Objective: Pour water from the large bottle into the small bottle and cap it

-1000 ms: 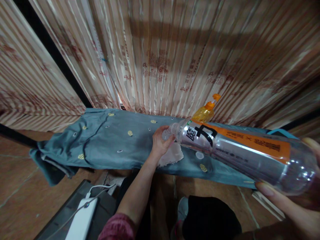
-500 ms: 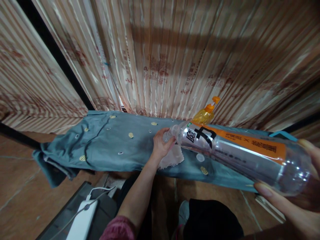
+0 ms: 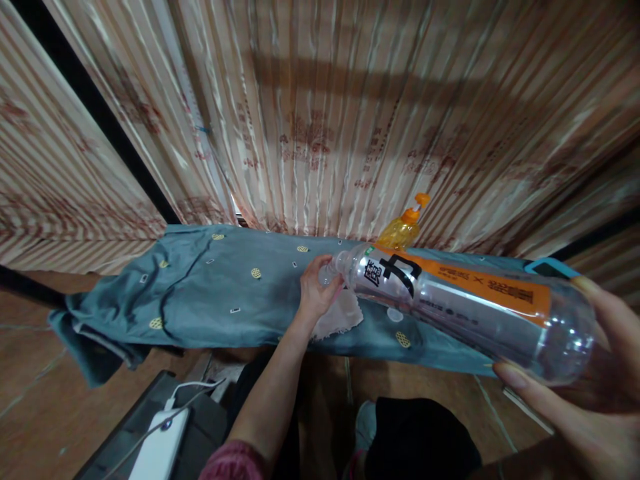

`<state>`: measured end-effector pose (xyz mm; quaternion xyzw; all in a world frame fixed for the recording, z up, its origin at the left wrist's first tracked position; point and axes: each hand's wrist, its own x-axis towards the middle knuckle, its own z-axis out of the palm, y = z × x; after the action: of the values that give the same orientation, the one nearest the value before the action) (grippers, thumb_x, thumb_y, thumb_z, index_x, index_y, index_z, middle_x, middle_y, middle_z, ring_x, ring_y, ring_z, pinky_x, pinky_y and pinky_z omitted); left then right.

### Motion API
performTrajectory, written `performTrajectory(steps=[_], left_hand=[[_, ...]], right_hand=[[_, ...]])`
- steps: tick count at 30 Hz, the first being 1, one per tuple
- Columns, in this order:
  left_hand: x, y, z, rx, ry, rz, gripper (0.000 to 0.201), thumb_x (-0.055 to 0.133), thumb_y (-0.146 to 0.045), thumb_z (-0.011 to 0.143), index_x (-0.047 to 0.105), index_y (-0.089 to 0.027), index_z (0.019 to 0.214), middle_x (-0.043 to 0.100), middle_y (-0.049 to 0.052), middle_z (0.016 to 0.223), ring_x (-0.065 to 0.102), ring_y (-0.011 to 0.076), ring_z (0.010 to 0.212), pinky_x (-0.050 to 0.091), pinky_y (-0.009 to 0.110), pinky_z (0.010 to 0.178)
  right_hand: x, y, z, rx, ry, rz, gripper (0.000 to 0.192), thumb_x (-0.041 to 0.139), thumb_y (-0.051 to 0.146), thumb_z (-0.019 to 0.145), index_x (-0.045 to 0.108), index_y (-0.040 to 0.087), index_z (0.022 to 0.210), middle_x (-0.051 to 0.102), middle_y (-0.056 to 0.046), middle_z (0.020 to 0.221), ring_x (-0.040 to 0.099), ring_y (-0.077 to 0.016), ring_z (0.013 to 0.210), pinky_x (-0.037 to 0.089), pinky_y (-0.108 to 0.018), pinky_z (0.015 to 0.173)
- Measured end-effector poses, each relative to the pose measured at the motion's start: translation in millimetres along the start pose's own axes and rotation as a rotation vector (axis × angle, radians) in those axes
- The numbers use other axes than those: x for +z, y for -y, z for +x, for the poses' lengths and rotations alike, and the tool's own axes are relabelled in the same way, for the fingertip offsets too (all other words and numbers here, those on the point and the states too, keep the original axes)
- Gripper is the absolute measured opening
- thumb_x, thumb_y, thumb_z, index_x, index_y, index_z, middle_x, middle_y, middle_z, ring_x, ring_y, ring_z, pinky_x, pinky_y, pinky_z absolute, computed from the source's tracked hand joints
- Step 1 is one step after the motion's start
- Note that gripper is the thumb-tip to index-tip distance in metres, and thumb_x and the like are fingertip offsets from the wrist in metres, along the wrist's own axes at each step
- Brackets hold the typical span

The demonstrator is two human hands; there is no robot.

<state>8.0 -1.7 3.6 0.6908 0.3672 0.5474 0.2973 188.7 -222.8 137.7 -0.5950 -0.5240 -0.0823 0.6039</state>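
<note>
Bottle (image 3: 450,297) held sideways above the blue cloth (image 3: 220,287): the left hand (image 3: 316,292) grips its neck while the right hand (image 3: 595,407) clasps its base, a two-ended hold that probably steadies it.

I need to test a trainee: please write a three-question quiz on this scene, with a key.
1. Which hand holds the broad end of the clear plastic bottle? A left; B right; C neither.
2. True or false: the left hand is on the pump bottle.
3. Fill in: the white power bank has a ____ plugged in.

Key: 1 B, the right hand; 2 false, it is at the clear plastic bottle's narrow end; 3 cable.
</note>
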Motion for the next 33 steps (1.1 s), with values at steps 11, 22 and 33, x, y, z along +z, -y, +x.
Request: performTrajectory(steps=[11, 22, 33], left_hand=[[0.9, -3, 0, 0.033, -0.013, 0.005, 0.040, 0.068, -0.050, 0.084, 0.066, -0.020, 0.110, 0.076, 0.009, 0.106, 0.072, 0.0277, 0.102, 0.056, 0.040, 0.093], [1.6, -2, -1, 0.086, -0.061, 0.004, 0.048, 0.065, -0.058, 0.086, 0.063, -0.019, 0.113, 0.071, 0.011, 0.113, 0.069, 0.0268, 0.106, 0.054, 0.041, 0.097], [2.0, -5, -2, 0.066, -0.065, 0.023, 0.041, 0.067, -0.051, 0.086, 0.064, -0.019, 0.111, 0.073, 0.011, 0.108, 0.070, 0.0275, 0.104, 0.054, 0.042, 0.095]], right_hand=[[-6, -9, -1, 0.013, 0.019, 0.015, 0.088, 0.091, 0.035, 0.059, 0.061, 0.043, 0.140, 0.065, -0.001, 0.132, 0.054, -0.0309, 0.132, 0.057, -0.044, 0.079], [-2, -3, -3, 0.072, -0.015, 0.046, 0.084, 0.092, 0.033, 0.059, 0.063, 0.043, 0.137, 0.069, -0.004, 0.126, 0.043, -0.0387, 0.146, 0.057, -0.050, 0.075], [0, -2, -5, 0.109, -0.049, 0.064, 0.086, 0.094, 0.034, 0.055, 0.065, 0.045, 0.135, 0.055, 0.002, 0.151, 0.041, -0.0406, 0.147, 0.055, -0.059, 0.091]])
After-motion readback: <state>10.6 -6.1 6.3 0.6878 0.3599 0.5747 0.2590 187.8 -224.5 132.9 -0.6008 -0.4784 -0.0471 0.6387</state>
